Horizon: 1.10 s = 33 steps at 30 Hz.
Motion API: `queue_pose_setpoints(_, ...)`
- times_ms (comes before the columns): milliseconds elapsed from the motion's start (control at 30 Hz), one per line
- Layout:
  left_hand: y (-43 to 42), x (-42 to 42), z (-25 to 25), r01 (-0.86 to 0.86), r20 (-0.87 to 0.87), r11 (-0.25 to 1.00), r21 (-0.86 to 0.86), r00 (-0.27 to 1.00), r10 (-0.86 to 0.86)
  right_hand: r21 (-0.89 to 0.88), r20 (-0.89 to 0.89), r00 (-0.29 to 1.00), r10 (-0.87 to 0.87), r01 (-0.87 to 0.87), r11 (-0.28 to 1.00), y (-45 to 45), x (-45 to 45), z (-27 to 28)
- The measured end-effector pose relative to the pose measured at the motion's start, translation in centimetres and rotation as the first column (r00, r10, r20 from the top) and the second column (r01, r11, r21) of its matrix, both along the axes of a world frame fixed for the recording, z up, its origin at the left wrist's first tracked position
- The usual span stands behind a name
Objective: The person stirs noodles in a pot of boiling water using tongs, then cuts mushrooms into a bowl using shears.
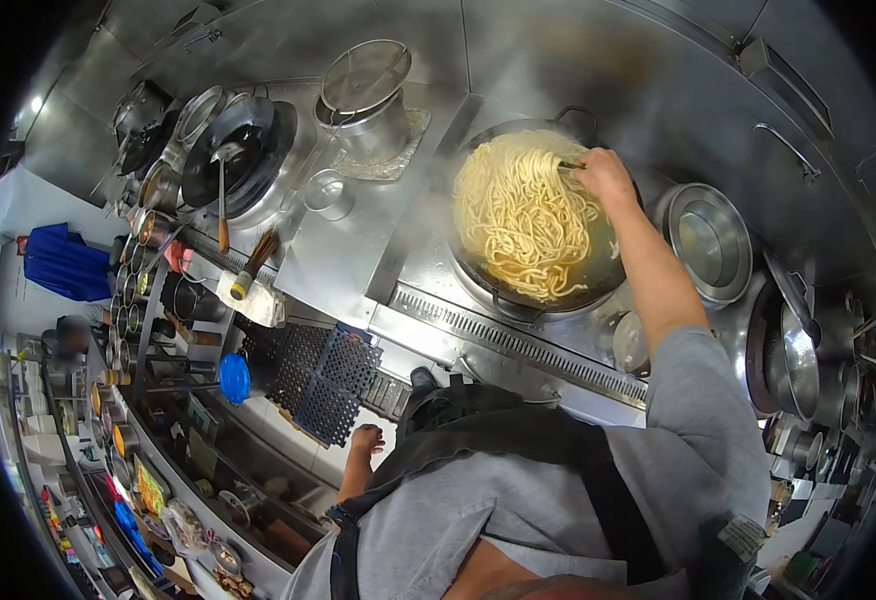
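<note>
Noodles [518,215] heaped in wok [480,277], left of right fingers [590,170], closed round utensil [568,166]; worktop [343,240] stretches farther left past rim. Left fingers [370,430] curled; grip unclear.

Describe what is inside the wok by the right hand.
Noodles fill most of the wok, with yellowish liquid showing along the lower right. Anything beneath the noodles is covered.

I face a stainless-steel wall [398,45], brownish in one patch; a metal tabletop [323,250] runs along it to my left; black perforated matting [330,385] lies over a pale floor [332,460]; farther left stand long, crowded shelves [193,513]; beyond, I see a white wall [43,198] and a small bright light [36,103].
</note>
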<state>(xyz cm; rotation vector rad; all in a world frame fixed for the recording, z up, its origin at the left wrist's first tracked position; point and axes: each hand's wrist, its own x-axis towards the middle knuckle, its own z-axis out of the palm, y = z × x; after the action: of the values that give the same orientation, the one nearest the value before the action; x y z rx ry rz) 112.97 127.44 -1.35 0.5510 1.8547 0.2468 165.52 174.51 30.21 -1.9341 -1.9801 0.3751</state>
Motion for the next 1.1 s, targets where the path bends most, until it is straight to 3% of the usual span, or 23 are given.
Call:
queue_pose_setpoints(33, -0.1, 0.0, -0.1, 0.070, 0.017, 0.995, 0.074, 0.997, -0.071, 0.002, 0.001, 1.000, 0.002, -0.002, 1.000, 0.2, -0.6, 0.5)
queue_pose_setpoints(133, -0.4, 0.1, 0.6, 0.139, -0.015, 0.989, 0.045, 0.990, -0.138, 0.013, 0.047, 0.995, 0.086, -0.086, 0.996, 0.8, -2.6, 1.4)
queue_pose_setpoints(233, -0.4, 1.3, 2.9, 0.094, -0.034, 0.995, -0.020, 0.995, -0.095, 0.092, 0.179, 0.969, 0.172, -0.190, 0.977, 1.3, -5.1, 0.7)
queue_pose_setpoints(300, -0.6, 2.0, 3.9, 0.051, -0.056, 0.995, -0.087, 0.997, -0.056, -0.008, 0.236, 0.953, 0.190, -0.194, 0.981, 1.3, -7.2, 0.0)
queue_pose_setpoints(367, -1.3, 2.0, 3.7, 0.024, -0.065, 0.992, -0.121, 0.997, -0.032, 0.007, 0.258, 0.937, 0.235, -0.245, 0.970, -0.2, -8.7, -0.3)
queue_pose_setpoints(467, -2.3, 2.0, 3.5, 0.082, -0.009, 0.995, -0.049, 0.997, -0.082, -0.044, 0.342, 0.857, 0.385, -0.395, 0.918, -2.0, -9.6, -2.5)
queue_pose_setpoints(533, -2.3, 2.3, 3.7, 0.019, -0.013, 0.999, -0.050, 1.000, -0.019, 0.082, 0.328, 0.804, 0.496, -0.547, 0.833, -3.8, -9.5, -3.6)
queue_pose_setpoints(567, -2.1, 2.4, 3.7, 0.022, -0.011, 0.998, -0.053, 1.000, -0.023, 0.078, 0.328, 0.805, 0.494, -0.544, 0.835, -4.9, -9.5, -3.2)
queue_pose_setpoints(633, -1.8, 2.0, 3.3, 0.062, 0.025, 0.994, -0.091, 0.998, -0.060, -0.027, 0.398, 0.720, 0.569, -0.611, 0.791, -6.7, -9.1, -2.1)
queue_pose_setpoints(867, 0.3, 0.4, 1.1, 0.142, -0.027, 0.989, -0.051, 0.989, -0.143, -0.093, 0.370, 0.736, 0.567, -0.578, 0.811, -8.9, -4.1, -1.7)
queue_pose_setpoints(1033, 3.2, 1.3, 2.6, 0.117, -0.028, 0.989, -0.094, 0.992, -0.120, 0.105, 0.280, 0.877, 0.391, -0.433, 0.895, -12.0, 1.2, 3.5)
queue_pose_setpoints(1100, 4.4, 2.4, 4.5, 0.111, -0.054, 0.987, -0.113, 0.992, -0.118, 0.102, 0.267, 0.908, 0.324, -0.361, 0.927, -12.5, 3.9, 4.2)
